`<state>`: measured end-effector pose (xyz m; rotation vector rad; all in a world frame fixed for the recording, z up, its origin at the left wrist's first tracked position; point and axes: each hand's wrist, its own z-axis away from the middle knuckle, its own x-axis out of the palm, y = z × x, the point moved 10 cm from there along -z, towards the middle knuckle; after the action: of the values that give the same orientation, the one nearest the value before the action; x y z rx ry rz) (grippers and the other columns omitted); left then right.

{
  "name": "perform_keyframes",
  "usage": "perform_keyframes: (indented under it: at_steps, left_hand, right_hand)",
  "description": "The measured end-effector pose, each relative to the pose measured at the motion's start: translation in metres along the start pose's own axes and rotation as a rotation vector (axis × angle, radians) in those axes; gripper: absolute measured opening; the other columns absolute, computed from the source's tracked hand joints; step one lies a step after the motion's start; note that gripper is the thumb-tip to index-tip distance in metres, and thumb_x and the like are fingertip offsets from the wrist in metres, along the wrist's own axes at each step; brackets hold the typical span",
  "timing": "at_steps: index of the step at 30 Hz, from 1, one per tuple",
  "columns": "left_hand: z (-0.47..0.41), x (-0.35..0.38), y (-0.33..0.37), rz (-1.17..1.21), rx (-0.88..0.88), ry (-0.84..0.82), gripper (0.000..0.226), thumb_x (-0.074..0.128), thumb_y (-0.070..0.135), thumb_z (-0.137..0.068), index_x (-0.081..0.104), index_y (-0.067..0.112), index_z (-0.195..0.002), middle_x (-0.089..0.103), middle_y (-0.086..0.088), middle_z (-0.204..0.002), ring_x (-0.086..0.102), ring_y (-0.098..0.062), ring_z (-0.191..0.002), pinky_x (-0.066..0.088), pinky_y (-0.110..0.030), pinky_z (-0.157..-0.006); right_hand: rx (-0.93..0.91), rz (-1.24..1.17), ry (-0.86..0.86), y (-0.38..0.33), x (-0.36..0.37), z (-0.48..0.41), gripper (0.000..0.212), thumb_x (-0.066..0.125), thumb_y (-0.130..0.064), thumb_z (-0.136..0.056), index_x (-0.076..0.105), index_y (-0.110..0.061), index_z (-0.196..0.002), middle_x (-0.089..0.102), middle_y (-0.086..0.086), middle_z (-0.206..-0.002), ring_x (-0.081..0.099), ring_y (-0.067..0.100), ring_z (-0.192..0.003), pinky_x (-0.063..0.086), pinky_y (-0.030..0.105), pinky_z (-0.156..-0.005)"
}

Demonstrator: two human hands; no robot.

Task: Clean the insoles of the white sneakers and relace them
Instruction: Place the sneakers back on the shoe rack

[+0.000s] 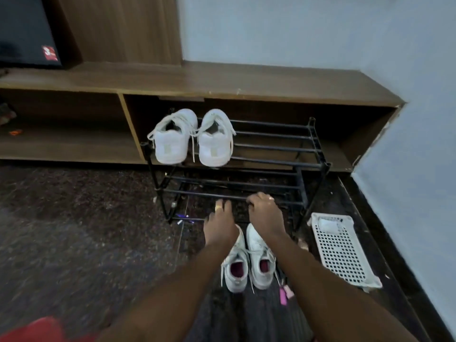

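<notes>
Single view, head-worn, wide-angle. Stands close in front of the shoe rack (276, 147), above it, facing forward and steeply down. Rack near frame centre; wooden cabinet (222, 80) behind it, pale wall (419, 169) to its right, dark floor (74, 218) left of it — edges bowed.

A dark, speckled stone floor (86, 218) is spread beneath the left hand (219, 224) and the right hand (265, 214), and far out to the left of them. Just beyond both hands a black metal shoe rack (271, 149) with two tiers of bars is set. Behind it, a long, low wooden cabinet (222, 82) with open compartments is placed against a pale blue-grey wall (296, 28). Up and to the left of the hands a wood panel (118, 28) and a black panel (22, 28) with a red sticker are seen. To the right of the hands a black skirting (404, 272) is run along the foot of the wall. The room is dimly lit.
</notes>
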<state>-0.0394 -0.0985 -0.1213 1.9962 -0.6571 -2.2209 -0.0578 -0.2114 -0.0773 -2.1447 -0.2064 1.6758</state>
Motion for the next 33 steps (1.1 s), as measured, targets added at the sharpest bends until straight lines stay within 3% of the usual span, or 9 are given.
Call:
perform_keyframes:
  at_steps: [5,8,11,13,17,22,27,30,33]
  left_hand:
    - [0.042,0.158,-0.051,0.017,-0.262,-0.339,0.055,0.049,0.022,-0.09,0.03,0.034,-0.14,0.021,-0.018,-0.146,0.045,-0.035,-0.122,0.039,-0.041,-0.102]
    - [0.063,0.223,-0.072,0.055,-0.374,-0.464,0.053,0.047,0.041,-0.093,0.027,0.037,-0.142,0.022,-0.019,-0.149,0.038,-0.037,-0.129,0.033,-0.043,-0.108]
    - [0.071,0.267,-0.082,0.171,-0.388,-0.513,0.052,0.052,0.039,-0.09,0.03,0.035,-0.137,0.047,-0.018,-0.136,0.049,-0.036,-0.119,0.04,-0.045,-0.103]
    - [0.069,0.283,-0.082,0.19,-0.359,-0.519,0.048,0.054,0.029,-0.089,0.036,0.03,-0.133,0.056,-0.015,-0.121,0.058,-0.035,-0.106,0.048,-0.042,-0.092]
    - [0.049,0.277,-0.077,0.207,-0.305,-0.417,0.03,0.058,0.017,-0.087,0.055,0.009,-0.116,0.062,-0.018,-0.107,0.062,-0.034,-0.095,0.049,-0.038,-0.08]
    - [0.052,0.261,-0.082,0.277,-0.28,-0.371,0.024,0.064,0.011,-0.084,0.059,0.006,-0.107,0.065,-0.012,-0.089,0.06,-0.022,-0.078,0.039,-0.025,-0.064]
    - [0.085,0.233,-0.078,0.286,-0.284,-0.334,0.028,0.062,0.015,-0.085,0.058,0.004,-0.11,0.067,-0.018,-0.098,0.063,-0.03,-0.093,0.041,-0.028,-0.07]
    - [0.111,0.206,-0.072,0.286,-0.291,-0.311,0.028,0.06,0.015,-0.086,0.057,0.002,-0.111,0.065,-0.018,-0.102,0.061,-0.031,-0.096,0.041,-0.031,-0.075]
    - [0.131,0.174,-0.063,0.303,-0.275,-0.275,0.026,0.061,0.016,-0.085,0.056,0.003,-0.108,0.064,-0.018,-0.102,0.062,-0.031,-0.094,0.046,-0.035,-0.078]
  right_hand:
    - [0.345,0.058,-0.339,0.098,0.115,0.072,0.031,0.05,-0.017,-0.09,0.054,-0.018,-0.12,0.054,0.009,-0.121,0.053,0.03,-0.112,0.047,0.036,-0.084]
    - [0.515,0.06,-0.469,0.146,0.175,0.112,0.037,0.051,-0.016,-0.089,0.048,-0.021,-0.125,0.056,0.012,-0.123,0.054,0.032,-0.114,0.046,0.038,-0.089]
    - [0.573,0.073,-0.539,0.172,0.222,0.136,0.05,0.045,-0.01,-0.087,0.04,-0.024,-0.135,0.057,0.014,-0.124,0.052,0.033,-0.116,0.043,0.038,-0.091]
    - [0.575,0.069,-0.517,0.179,0.243,0.142,0.046,0.048,-0.009,-0.084,0.045,-0.02,-0.128,0.061,0.015,-0.117,0.054,0.032,-0.112,0.043,0.038,-0.091]
    - [0.601,0.059,-0.433,0.187,0.253,0.135,0.025,0.052,-0.01,-0.085,0.053,-0.01,-0.11,0.065,0.019,-0.104,0.059,0.035,-0.103,0.046,0.04,-0.084]
    - [0.623,0.099,-0.348,0.177,0.233,0.136,0.018,0.05,-0.009,-0.088,0.061,-0.007,-0.101,0.067,0.018,-0.1,0.062,0.034,-0.099,0.047,0.038,-0.081]
    - [0.658,0.08,-0.364,0.144,0.207,0.167,0.017,0.048,-0.013,-0.09,0.059,-0.011,-0.103,0.065,0.015,-0.102,0.061,0.031,-0.1,0.048,0.033,-0.079]
    - [0.664,0.125,-0.351,0.122,0.176,0.188,0.019,0.046,-0.019,-0.093,0.058,-0.017,-0.108,0.063,0.01,-0.104,0.061,0.025,-0.1,0.045,0.03,-0.086]
    - [0.665,0.084,-0.298,0.101,0.143,0.203,0.022,0.045,-0.024,-0.094,0.056,-0.015,-0.111,0.059,0.01,-0.109,0.059,0.025,-0.102,0.045,0.03,-0.079]
